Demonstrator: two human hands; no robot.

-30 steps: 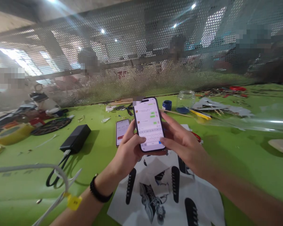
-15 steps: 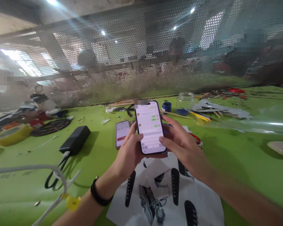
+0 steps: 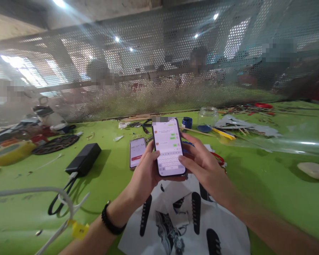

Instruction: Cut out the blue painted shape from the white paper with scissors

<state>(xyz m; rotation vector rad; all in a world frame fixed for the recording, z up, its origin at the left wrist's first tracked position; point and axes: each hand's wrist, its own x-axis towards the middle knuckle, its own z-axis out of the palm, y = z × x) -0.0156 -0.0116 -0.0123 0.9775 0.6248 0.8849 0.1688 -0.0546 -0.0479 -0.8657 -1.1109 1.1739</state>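
Observation:
A smartphone [image 3: 168, 145] is held upright between my two hands, its screen lit with a chat and an on-screen keyboard. My left hand [image 3: 143, 170] wraps its left edge, with the thumb at the keyboard's left side. On the other edge, my right hand [image 3: 202, 163] grips it, thumb over the keyboard's right side. Behind my left hand lies a second phone [image 3: 137, 152] showing a running timer. Below the hands, printed paper sheets [image 3: 223, 223] with black shapes and a mechanical picture cover the table. A black beaded bracelet [image 3: 107, 219] circles my left wrist.
On the green table [image 3: 268, 198] a black power bank [image 3: 84, 158] with a cable stands left, near yellow tape [image 3: 13, 152]. A blue paint jar [image 3: 186, 122], glass jar [image 3: 207, 117], yellow cutter [image 3: 223, 133] and pale stone [image 3: 313, 170] lie right. A perforated screen [image 3: 149, 88] closes the back.
The view has shifted slightly, so the phone and table things sit a little lower and to the left. Both hands keep their hold, thumbs at the keyboard.

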